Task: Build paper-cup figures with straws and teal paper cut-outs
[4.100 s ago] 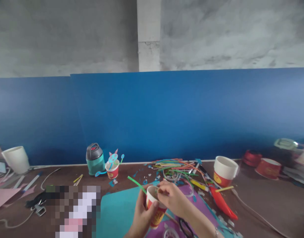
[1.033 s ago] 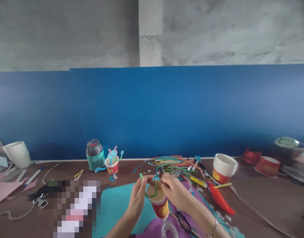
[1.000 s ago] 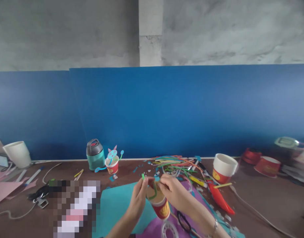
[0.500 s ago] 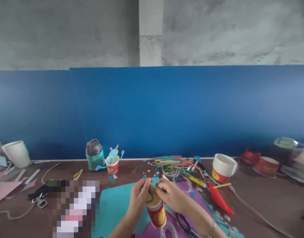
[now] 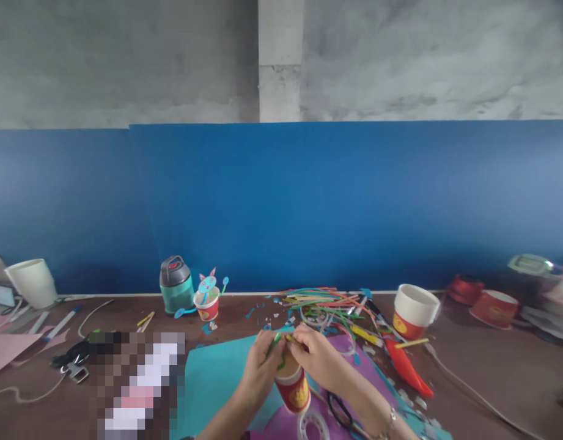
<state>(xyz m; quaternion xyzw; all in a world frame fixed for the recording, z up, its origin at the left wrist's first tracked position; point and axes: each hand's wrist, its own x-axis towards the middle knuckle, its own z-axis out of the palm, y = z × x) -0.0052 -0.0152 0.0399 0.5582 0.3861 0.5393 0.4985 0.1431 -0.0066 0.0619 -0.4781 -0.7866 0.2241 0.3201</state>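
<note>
My left hand point(image 5: 258, 363) is closed, pinching a thin green strip point(image 5: 276, 339) that bends down at the mouth of a red and white paper cup point(image 5: 294, 394). A small yellow strip point(image 5: 289, 338) is between the pinched fingertips of my right hand point(image 5: 315, 354). The cup, slightly tilted, sits between my two hands over the coloured sheets; whether a palm touches it I cannot tell. My fingers partly cover its rim and the strips' ends.
Below the hands lie a turquoise sheet point(image 5: 217, 373), a purple sheet point(image 5: 281, 425), a tape roll point(image 5: 313, 426) and black-handled scissors point(image 5: 340, 410). Behind are a pile of coloured strips point(image 5: 327, 300), a cup with a cat figure point(image 5: 208, 305) and a teal flask point(image 5: 176, 287). Another cup point(image 5: 414, 311) stands right.
The cup has shifted slightly right and up with my hands. The green strip's upper end now sticks up above my left fingers, and the yellow strip shows more clearly.
</note>
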